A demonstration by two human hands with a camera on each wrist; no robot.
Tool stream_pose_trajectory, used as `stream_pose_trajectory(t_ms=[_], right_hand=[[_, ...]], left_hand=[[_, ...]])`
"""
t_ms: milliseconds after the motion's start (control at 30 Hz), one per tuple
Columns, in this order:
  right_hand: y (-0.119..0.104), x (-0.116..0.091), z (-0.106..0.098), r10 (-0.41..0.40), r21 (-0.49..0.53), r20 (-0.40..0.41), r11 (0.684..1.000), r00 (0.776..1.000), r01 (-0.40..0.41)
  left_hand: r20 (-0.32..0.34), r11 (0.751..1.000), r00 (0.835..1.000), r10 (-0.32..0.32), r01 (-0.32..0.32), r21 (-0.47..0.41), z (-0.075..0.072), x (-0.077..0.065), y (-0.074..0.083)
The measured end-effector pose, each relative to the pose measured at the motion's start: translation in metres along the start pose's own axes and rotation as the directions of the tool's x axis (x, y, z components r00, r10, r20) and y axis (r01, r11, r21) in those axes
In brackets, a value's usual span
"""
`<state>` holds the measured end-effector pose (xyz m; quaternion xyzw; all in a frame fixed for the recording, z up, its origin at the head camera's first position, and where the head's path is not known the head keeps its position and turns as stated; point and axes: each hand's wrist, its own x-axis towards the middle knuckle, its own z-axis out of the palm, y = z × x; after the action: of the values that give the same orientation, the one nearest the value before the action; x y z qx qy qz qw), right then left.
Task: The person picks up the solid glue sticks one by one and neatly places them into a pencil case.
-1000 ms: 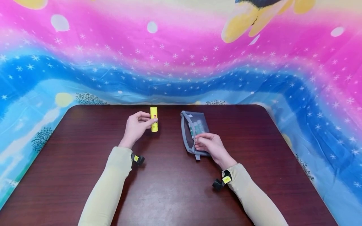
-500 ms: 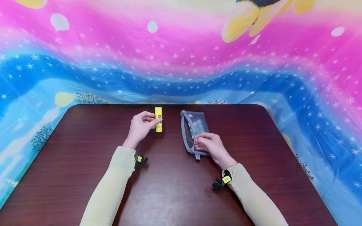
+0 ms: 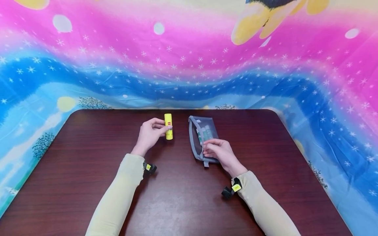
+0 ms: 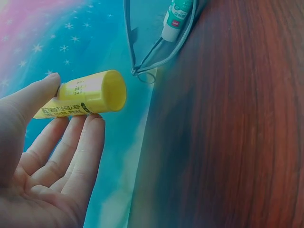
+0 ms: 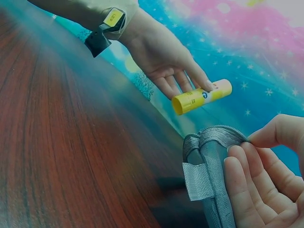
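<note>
Between thumb and fingertips, my left hand [image 3: 149, 134] pinches a yellow glue stick [image 3: 168, 127], held upright in the head view, to the left of a grey mesh zip pouch [image 3: 191, 139]. The left wrist view shows one yellow end of the glue stick [image 4: 114, 91] facing the camera. My right hand [image 3: 221, 152] pinches the zip edge of the pouch near its front end. The pouch's mouth gapes toward the left. Green-and-white glue sticks [image 3: 206, 132] lie inside, visible through the mesh. In the right wrist view, thumb and forefinger grip the pouch's zip rim [image 5: 223, 135].
A dark red-brown wooden table [image 3: 183, 203] lies under both hands, with rounded far corners. Behind and beside it hangs a colourful printed cloth [image 3: 177, 65]. A small fabric tab [image 3: 206, 164] sticks out from the pouch's front end. Each wrist wears a black camera [image 3: 150, 168].
My left hand has moved right with the glue stick, nearer the pouch, and slightly toward me in the last half second. The right hand keeps its hold on the pouch.
</note>
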<state>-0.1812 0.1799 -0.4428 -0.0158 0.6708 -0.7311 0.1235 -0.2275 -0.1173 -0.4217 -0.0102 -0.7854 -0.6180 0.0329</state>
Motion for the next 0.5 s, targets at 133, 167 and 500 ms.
stream_pose_trajectory(t_ms=[133, 167, 500], right_hand=[[0.001, 0.0, 0.001, 0.002, 0.008, 0.0, 1.0, 1.0, -0.002], [0.001, 0.0, 0.001, 0.003, 0.011, -0.001, 1.0, 1.0, -0.003], [-0.001, 0.0, 0.001, 0.001, 0.0, -0.003, 1.0, 1.0, -0.001]], left_hand=[[0.014, 1.0, 1.0, -0.008, 0.008, -0.004, 0.004, 0.0, -0.002], [0.016, 1.0, 1.0, -0.009, 0.009, -0.005, 0.005, 0.0, -0.002], [0.029, 0.999, 0.999, -0.03, 0.03, -0.01, 0.013, 0.0, -0.004]])
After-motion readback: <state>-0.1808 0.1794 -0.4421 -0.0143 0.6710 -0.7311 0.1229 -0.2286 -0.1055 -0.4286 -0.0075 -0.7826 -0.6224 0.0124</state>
